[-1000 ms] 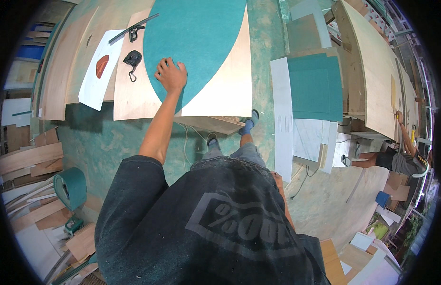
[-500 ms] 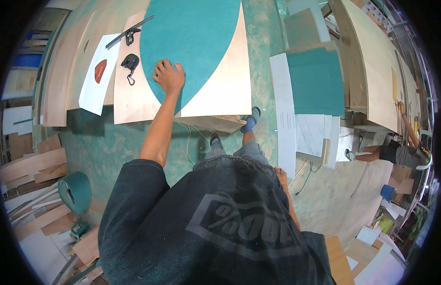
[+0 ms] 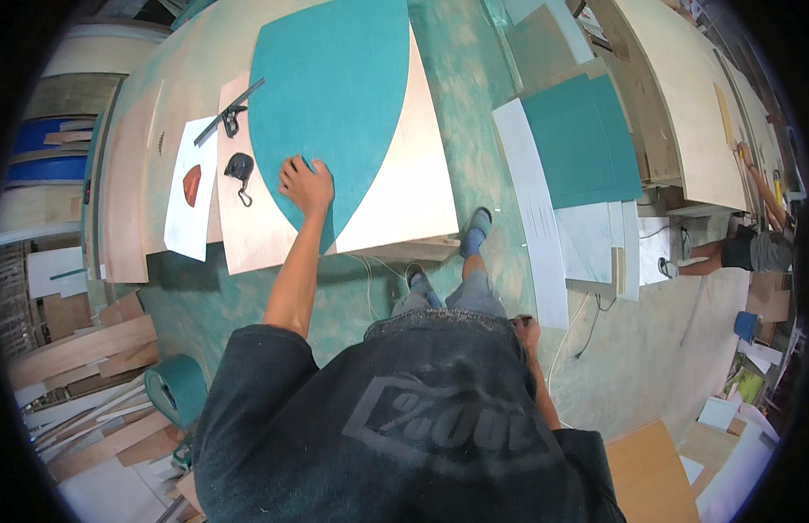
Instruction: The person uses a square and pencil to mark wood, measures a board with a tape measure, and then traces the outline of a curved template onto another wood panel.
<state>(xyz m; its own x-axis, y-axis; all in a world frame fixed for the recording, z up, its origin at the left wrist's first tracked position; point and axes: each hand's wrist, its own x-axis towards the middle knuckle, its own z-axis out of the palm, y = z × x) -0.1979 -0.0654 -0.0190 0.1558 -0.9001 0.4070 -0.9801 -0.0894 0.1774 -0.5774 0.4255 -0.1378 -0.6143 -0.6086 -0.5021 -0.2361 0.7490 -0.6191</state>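
My left hand (image 3: 307, 186) rests on the teal sheet (image 3: 330, 105), its fingers apart and slightly bent, near the sheet's tapering lower end. The sheet has curved sides and lies on a pale plywood board (image 3: 400, 196). Left of my hand, a black tape measure (image 3: 240, 166) with a carabiner clip lies on the board. A combination square (image 3: 230, 115) with a dark blade lies beyond it, by the board's left edge. My right hand (image 3: 527, 333) hangs low beside my right hip, away from the board; its fingers are mostly hidden.
A white sheet with a brown shape (image 3: 179, 205) lies left of the board. On the right lean teal panels (image 3: 583, 135) and a long white strip (image 3: 535, 222). Scrap boards (image 3: 91, 349) pile up at lower left. Another person (image 3: 757, 248) works at the far-right bench; cables cross the floor.
The whole view has shifted, with the board appearing lower and slightly turned. My left hand stays on the teal sheet, its fingers changing little. My right hand remains by my hip.
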